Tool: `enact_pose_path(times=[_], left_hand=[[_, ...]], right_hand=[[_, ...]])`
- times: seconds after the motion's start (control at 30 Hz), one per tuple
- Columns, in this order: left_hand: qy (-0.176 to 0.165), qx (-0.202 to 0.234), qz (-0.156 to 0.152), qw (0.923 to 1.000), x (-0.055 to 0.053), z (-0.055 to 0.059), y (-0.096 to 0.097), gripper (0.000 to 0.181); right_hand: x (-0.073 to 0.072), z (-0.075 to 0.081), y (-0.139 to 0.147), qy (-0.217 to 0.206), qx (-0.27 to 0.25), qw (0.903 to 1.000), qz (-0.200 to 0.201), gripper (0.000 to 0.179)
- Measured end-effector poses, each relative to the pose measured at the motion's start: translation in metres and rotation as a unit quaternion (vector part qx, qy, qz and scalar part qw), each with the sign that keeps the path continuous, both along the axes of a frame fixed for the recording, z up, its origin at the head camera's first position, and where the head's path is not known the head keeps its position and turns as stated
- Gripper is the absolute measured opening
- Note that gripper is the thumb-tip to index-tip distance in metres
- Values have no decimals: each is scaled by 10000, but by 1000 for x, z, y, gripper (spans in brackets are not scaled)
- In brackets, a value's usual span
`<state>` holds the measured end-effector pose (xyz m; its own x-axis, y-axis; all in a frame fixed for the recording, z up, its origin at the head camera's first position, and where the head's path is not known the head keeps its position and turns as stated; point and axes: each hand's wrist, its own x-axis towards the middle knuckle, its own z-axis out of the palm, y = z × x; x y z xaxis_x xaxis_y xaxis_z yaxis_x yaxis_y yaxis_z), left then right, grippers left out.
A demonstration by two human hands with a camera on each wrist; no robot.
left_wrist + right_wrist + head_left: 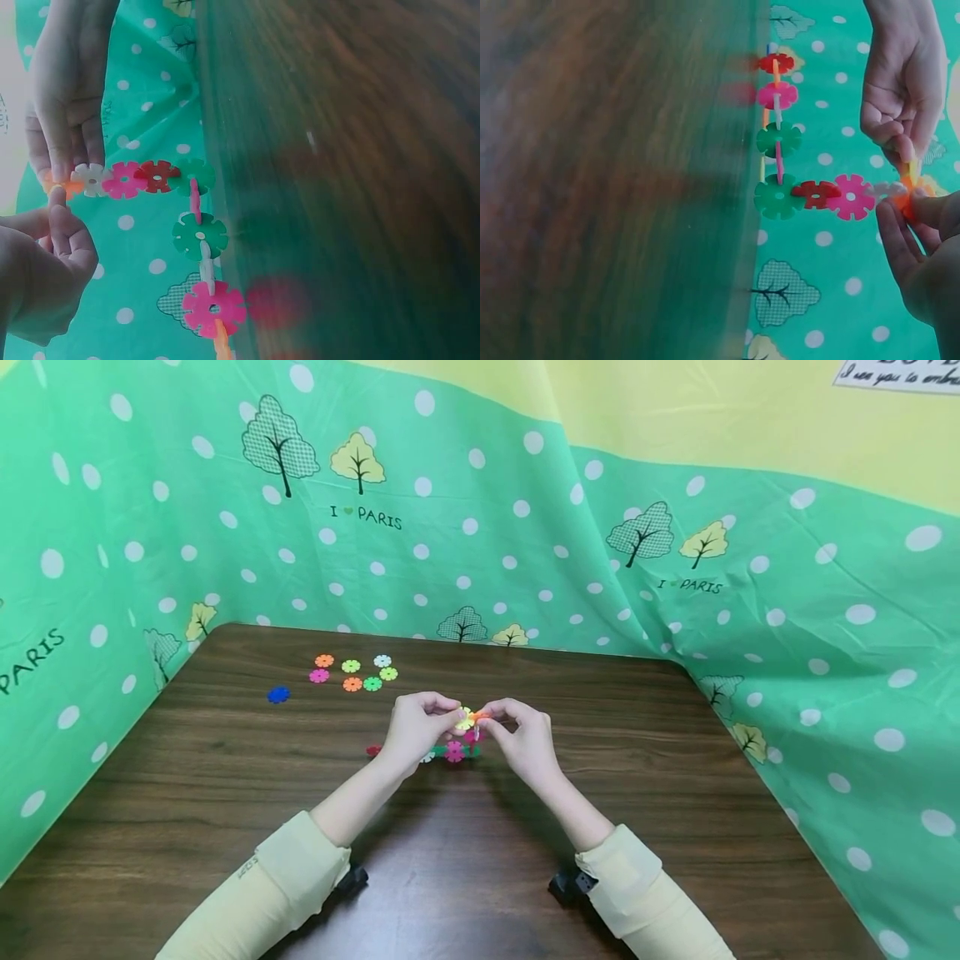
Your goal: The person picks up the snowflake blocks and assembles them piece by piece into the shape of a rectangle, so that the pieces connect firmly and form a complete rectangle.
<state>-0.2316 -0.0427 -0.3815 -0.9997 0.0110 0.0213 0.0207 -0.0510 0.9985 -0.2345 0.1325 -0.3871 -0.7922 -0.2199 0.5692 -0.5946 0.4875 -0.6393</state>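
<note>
My left hand [414, 727] pinches a yellow notched flower disc [466, 718] between thumb and fingertips. Opposite it, my right hand [523, 742] pinches an orange flower disc [906, 201], and the two discs meet edge to edge. From the orange disc a chain of interlocked discs hangs down: a white disc [92, 180], a pink disc [852, 196], a red disc [157, 176] and a green disc [778, 196] at the tabletop. There the chain turns and runs along the table through more discs, including a pink disc [454, 751], partly hidden behind my left hand.
Loose flower discs lie farther back on the left of the brown wooden table [645, 860]: a blue disc [278, 694], a magenta disc [318, 677], a white disc [382, 661] and several others. A green dotted curtain [510, 539] hangs behind the table and along its sides.
</note>
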Motion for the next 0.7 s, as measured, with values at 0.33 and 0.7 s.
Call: enact_pose_path(times=[0.33,0.7], left_hand=[[5,-13,-289,9996,-3,-1,-3,17],[405,-963,-727,9919,-7,9,-26,21]], right_hand=[[-4,3,5,-269,33,9995,179,8],[-9,4,14,-459,84,9987,180,9]])
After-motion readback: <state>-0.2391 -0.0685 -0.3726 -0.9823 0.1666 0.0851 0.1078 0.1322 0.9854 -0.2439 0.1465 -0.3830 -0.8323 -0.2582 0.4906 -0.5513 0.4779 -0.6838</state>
